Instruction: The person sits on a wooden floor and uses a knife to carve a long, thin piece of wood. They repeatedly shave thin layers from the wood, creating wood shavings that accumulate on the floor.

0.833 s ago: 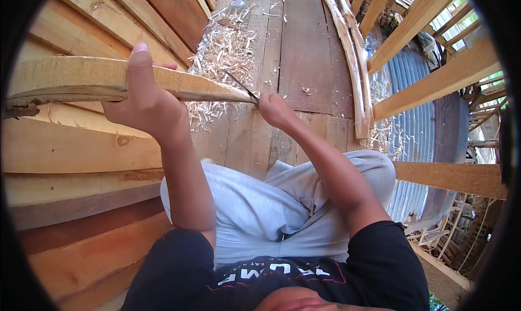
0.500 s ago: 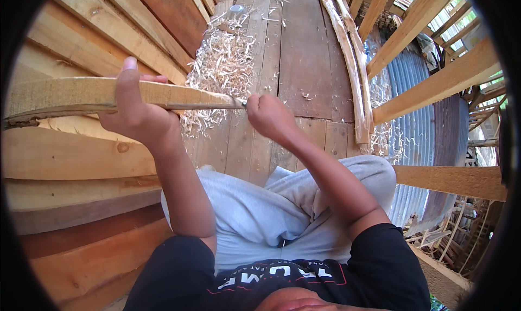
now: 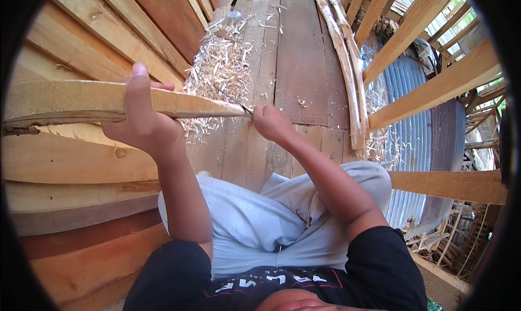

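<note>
A long, pale plank [image 3: 201,104], bark-edged at its left and tapered toward its right tip, lies across the view in front of me. My left hand [image 3: 145,113] is closed around it from below, thumb up over the near face and fingertips showing on the far side. At the tapered tip, my right hand [image 3: 269,122] is a closed fist around a knife [image 3: 240,105]. Only a thin dark blade shows, slanting up and left beside the tip; the fist hides the handle.
Curled wood shavings [image 3: 220,61] are heaped on the board floor [image 3: 301,56], near a clear round object [image 3: 234,17]. Stacked boards [image 3: 76,154] line the left. Two peeled poles [image 3: 347,67] lie at right, before timber posts [image 3: 439,86] and corrugated metal sheets [image 3: 407,132].
The blade now slants up and away from the plank's tip, where before it lay close along it. The plank's tip and my right hand are slightly lower and farther right.
</note>
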Tool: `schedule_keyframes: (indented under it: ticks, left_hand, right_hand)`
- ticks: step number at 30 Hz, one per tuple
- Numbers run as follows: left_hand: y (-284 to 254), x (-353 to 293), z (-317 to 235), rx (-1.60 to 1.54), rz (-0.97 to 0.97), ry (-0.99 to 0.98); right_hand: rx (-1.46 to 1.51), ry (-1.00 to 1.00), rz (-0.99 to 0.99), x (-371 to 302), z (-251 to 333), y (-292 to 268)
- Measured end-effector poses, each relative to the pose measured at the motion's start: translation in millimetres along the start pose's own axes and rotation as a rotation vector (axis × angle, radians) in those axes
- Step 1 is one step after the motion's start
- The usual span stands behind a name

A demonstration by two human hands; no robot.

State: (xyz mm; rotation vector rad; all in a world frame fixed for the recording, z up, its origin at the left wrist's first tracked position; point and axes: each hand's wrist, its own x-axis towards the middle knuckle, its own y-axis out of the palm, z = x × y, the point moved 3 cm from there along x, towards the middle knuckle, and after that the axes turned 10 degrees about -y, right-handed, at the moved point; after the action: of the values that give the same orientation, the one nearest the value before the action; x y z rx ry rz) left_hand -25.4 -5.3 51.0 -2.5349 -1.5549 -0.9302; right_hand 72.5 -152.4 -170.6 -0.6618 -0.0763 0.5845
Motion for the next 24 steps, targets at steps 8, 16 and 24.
schedule_keyframes:
  ticks: [8, 16, 24]
  left_hand:
    - [-9.6, 4.7, 0.3, 0.003, -0.032, -0.092]
    - [0.8, 1.1, -3.1, 0.011, -0.023, -0.07]
    - [-1.6, -2.4, -4.0, -0.059, 0.005, -0.106]
  right_hand:
    - [-0.056, -0.007, 0.096, -24.5, 66.4, -30.6]
    - [-0.017, 0.06, 0.067, -2.2, 12.2, -3.1]
    - [-0.001, 0.058, 0.039, -18.9, 21.6, -13.1]
